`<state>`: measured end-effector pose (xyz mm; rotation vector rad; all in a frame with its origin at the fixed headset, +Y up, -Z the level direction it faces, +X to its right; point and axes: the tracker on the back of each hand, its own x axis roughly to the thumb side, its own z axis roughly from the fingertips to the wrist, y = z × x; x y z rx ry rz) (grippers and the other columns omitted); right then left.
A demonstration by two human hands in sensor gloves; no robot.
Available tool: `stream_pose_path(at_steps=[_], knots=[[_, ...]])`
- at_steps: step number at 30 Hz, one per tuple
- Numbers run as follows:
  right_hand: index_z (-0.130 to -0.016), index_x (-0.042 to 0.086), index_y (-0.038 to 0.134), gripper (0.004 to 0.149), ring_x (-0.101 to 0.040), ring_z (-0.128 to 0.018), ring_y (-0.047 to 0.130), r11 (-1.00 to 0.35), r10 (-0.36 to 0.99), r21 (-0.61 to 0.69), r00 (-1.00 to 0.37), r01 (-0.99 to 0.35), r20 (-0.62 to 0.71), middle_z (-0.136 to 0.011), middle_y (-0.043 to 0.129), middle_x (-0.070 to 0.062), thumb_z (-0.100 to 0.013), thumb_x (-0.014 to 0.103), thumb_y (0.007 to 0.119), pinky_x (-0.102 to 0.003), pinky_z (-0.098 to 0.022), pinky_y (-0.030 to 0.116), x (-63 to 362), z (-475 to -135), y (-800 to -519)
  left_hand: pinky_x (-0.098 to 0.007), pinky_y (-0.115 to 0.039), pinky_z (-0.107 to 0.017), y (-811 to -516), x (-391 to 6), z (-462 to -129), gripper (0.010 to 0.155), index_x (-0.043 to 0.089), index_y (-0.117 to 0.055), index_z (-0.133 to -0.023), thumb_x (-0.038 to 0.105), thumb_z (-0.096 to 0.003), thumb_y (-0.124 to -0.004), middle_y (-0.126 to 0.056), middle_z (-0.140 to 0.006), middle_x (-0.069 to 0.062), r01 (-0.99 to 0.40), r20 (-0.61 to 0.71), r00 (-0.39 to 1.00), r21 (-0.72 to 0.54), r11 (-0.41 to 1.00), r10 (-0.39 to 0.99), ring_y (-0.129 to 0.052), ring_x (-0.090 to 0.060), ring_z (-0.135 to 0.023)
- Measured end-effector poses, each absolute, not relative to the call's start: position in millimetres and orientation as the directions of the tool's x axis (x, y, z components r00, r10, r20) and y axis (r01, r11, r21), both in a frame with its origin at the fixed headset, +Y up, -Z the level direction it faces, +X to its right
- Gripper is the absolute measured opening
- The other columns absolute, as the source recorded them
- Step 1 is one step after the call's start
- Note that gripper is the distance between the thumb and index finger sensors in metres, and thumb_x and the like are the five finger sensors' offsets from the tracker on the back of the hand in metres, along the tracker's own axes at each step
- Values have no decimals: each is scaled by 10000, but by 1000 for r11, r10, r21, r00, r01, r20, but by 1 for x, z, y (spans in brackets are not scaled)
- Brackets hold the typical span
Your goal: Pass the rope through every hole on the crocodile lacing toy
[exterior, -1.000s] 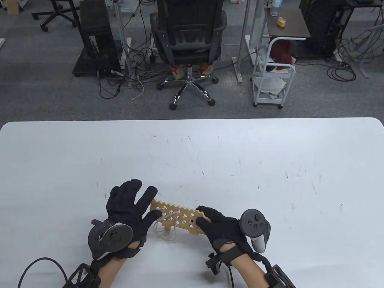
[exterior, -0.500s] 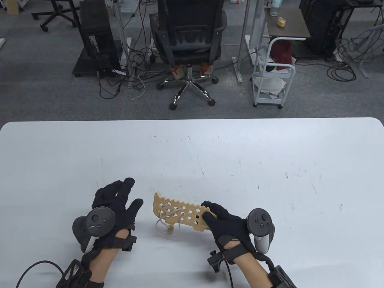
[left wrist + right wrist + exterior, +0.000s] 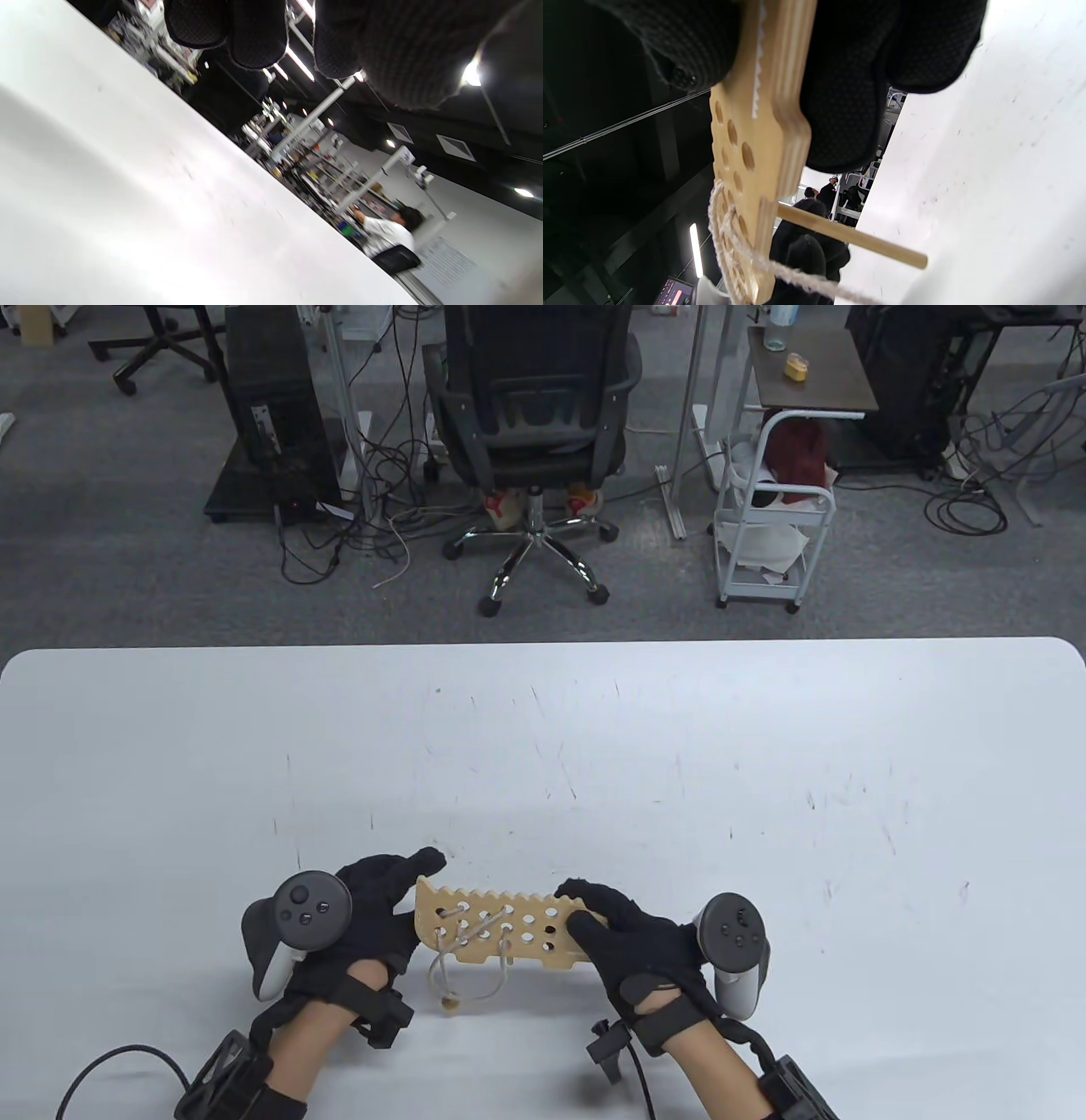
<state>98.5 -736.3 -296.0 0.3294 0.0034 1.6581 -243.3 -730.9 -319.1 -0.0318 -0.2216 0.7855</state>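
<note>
- Crocodile lacing toy (image 3: pixel 496 929) held up off white table (image 3: pixel 594 746), near edge centre, between both hands.
- R hand (image 3: pixel 632 937) pinching toy's right end, thumb on near face, fingers curled over far edge; grip confirmed in R wrist view (image 3: pixel 763 140).
- L hand (image 3: pixel 373 912) back at toy's left end after swinging well clear to the left half a sec ago; fingers loosely curled beside/behind the end. Actual grip on toy: cannot tell. L wrist view shows fingertips (image 3: pixel 254 34) only, nothing held in sight.
- Rope (image 3: pixel 462 959) laced through a few left holes; slack loops hanging below near edge, wooden needle (image 3: pixel 449 1003) now dangling free under toy.
- Meaning: pull-through prob done, needle released; most holes on right part unthreaded. Next likely: regrab needle w/ L, feed next hole.
</note>
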Motion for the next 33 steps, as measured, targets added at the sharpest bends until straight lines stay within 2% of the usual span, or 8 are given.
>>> stream_pose_path(at_steps=[5,8,15,22,26,33], knots=[[-877,203,791,472,-237,-482,1076,-88,978,245,-36,-966,208,-642,1031,-51,-445,393,813,-486,-482,797,93,-295,-737,-597,-347,-791,-742,-226,-320,603,545,-753,-952,558,-371,-911,-661,-1041,-15,-726,224,560,-331,602,798,-573,-337,-1014],[-874,201,793,475,-237,-476,1079,-70,980,258,-18,-964,200,-640,1032,-51,-440,393,816,-486,-480,799,91,-294,-737,-604,-331,-791,-746,-215,-318,609,552,-746,-954,538,-369,-918,-624,-1084,-12,-695,247,511,-444,565,823,-549,-343,-1031],[-874,200,794,474,-234,-476,1081,-73,979,272,-18,-960,202,-638,1034,-48,-441,394,814,-483,-479,802,89,-294,-737,-610,-323,-794,-754,-200,-315,585,555,-766,-937,494,-377,-924,-604,-1111,-6,-649,253,439,-574,499,862,-542,-342,-1044],[-872,201,797,472,-237,-479,1080,-74,980,274,-20,-959,196,-640,1034,-49,-441,394,816,-484,-480,801,88,-294,-738,-616,-355,-787,-754,-198,-314,459,499,-900,-833,496,-374,-916,-746,-1029,-9,-662,242,406,-586,467,881,-636,-335,-1006],[-873,202,796,473,-235,-484,1079,-70,981,269,-17,-961,193,-644,1031,-47,-441,395,817,-484,-483,799,89,-294,-738,-616,-363,-786,-751,-200,-314,456,487,-906,-834,491,-378,-912,-779,-997,3,-672,250,404,-572,470,880,-656,-327,-996],[-873,203,795,469,-238,-488,1078,-66,982,241,-20,-968,190,-645,1032,-48,-446,393,815,-484,-483,799,92,-295,-738,-613,-404,-783,-745,-211,-317,451,481,-907,-834,490,-382,-903,-847,-926,24,-725,258,425,-477,497,868,-718,-312,-968]])
